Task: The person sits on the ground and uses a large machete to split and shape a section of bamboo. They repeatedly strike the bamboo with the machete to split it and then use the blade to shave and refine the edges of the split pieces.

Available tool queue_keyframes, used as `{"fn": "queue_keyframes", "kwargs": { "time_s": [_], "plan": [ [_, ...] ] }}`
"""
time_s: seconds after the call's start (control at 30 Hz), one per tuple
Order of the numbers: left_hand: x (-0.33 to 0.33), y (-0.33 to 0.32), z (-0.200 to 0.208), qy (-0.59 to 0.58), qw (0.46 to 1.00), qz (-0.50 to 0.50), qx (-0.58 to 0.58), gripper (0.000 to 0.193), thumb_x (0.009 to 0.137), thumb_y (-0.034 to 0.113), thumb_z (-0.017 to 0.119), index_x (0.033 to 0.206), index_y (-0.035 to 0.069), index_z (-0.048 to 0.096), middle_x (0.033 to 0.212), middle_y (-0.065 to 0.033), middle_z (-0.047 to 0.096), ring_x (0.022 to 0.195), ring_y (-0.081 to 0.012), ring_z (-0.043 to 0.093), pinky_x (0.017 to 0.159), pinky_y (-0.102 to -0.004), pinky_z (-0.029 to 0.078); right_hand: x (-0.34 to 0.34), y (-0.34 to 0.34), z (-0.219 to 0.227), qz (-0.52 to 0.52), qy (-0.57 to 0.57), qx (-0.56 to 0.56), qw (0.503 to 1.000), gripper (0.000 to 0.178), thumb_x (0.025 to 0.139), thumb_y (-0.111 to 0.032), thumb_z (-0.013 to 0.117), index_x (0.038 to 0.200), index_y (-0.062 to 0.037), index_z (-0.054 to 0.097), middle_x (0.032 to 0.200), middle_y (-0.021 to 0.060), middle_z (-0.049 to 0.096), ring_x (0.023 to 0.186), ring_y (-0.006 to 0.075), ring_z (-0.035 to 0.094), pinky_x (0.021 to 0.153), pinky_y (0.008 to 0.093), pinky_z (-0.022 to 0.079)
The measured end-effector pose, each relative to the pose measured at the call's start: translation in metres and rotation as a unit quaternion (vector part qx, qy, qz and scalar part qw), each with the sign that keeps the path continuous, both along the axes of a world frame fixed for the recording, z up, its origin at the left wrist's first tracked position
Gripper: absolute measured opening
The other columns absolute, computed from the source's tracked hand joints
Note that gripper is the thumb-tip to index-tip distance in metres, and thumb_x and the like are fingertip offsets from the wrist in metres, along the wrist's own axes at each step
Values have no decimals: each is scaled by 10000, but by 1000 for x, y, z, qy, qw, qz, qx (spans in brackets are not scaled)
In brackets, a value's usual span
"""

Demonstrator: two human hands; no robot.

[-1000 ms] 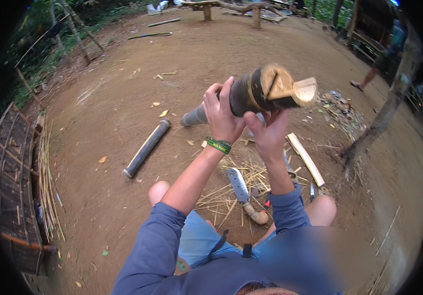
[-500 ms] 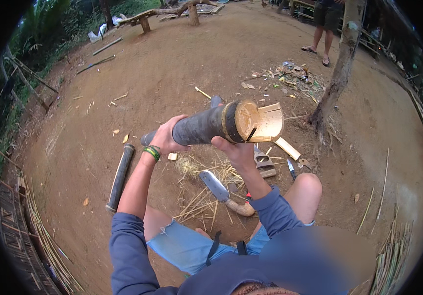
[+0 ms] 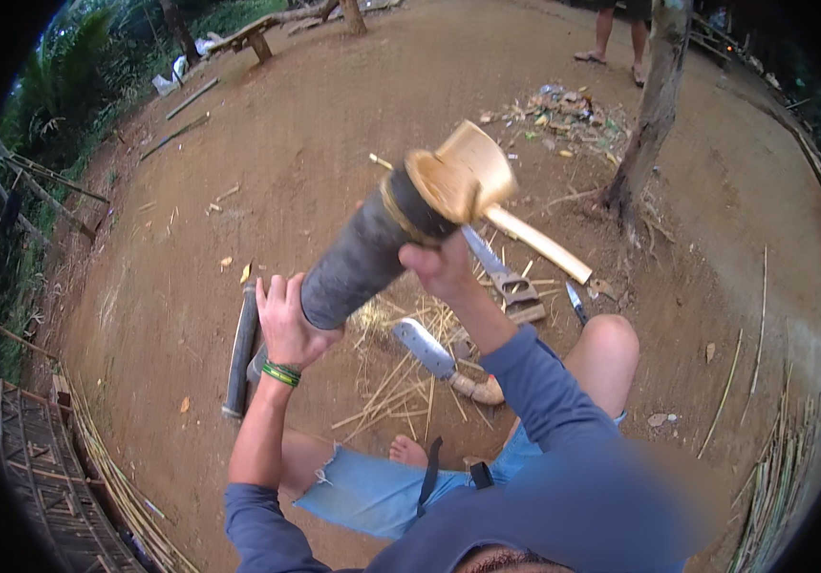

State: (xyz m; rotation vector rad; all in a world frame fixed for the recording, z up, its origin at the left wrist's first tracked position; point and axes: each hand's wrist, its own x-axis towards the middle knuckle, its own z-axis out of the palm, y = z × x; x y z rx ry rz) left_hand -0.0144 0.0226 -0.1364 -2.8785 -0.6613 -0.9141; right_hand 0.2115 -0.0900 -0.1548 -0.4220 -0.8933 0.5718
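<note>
A thick dark bamboo tube [image 3: 358, 258] is held tilted in front of me, its far end up and to the right. That end is cut, with a pale face and a curved tongue of bamboo [image 3: 482, 164] standing out from it. My left hand [image 3: 288, 320] grips the lower part, a green band on its wrist. Under the upper end, my right hand [image 3: 441, 265] is closed around the tube, its fingers partly hidden. Below lie a broad-bladed machete [image 3: 424, 347] and a handsaw [image 3: 508, 282], with a small knife [image 3: 576, 304] by my right knee.
A thinner bamboo tube [image 3: 242, 355] lies to the left. Thin bamboo strips [image 3: 396, 393] litter the ground before me, and a pale split piece [image 3: 544, 246] lies beyond the saw. A tree trunk [image 3: 654, 105] rises at right, near a leaf pile [image 3: 568, 113]. A person's legs [image 3: 620, 38] stand behind.
The bamboo tube has swung from nearly level to a steeper tilt, its cut end going up and left. My left hand has moved down and left with it; my right hand keeps its hold.
</note>
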Motion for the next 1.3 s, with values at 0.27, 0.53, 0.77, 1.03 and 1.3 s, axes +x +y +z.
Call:
{"fn": "queue_keyframes", "kwargs": {
  "time_s": [0.27,0.53,0.77,1.03,1.3],
  "plan": [
    [-21,13,-2,136,986,57,-75,916,465,418,944,1188,-2,568,1073,-165,587,1040,-392,595,996,-460,466,2,55,-43,168,54,-6,984,745,769,-331,833,1375,-32,519,1309,135,640,1215,259,617,1070,424,487],
    [59,-5,-14,79,932,-84,-343,974,524,281,898,1384,44,506,1074,-178,725,1026,-320,715,933,-425,540,-6,17,-81,83,159,-50,982,836,800,-531,816,1402,-49,492,1362,112,591,1244,237,589,1071,438,482],
    [65,-16,-15,137,939,3,-315,993,518,300,890,1386,47,479,1109,-218,711,1038,-379,700,905,-449,544,-43,52,-91,-78,282,-36,956,706,889,-642,686,1207,-14,626,1084,37,673,916,129,618,852,313,505],
    [37,41,-74,147,940,75,-300,1082,532,350,881,1470,71,419,1211,-271,672,1114,-428,660,988,-469,516,-5,61,-180,-153,-172,-350,908,555,982,-524,600,1195,-19,687,1153,157,704,1026,297,669,890,420,506],
    [119,-24,-206,302,882,30,-360,1062,570,374,911,1488,176,416,1257,-200,651,1155,-378,651,993,-485,526,124,-108,-340,-298,-466,-701,450,509,861,-306,745,1282,-48,618,1263,108,588,1272,272,529,1064,528,401]
  ]
}}
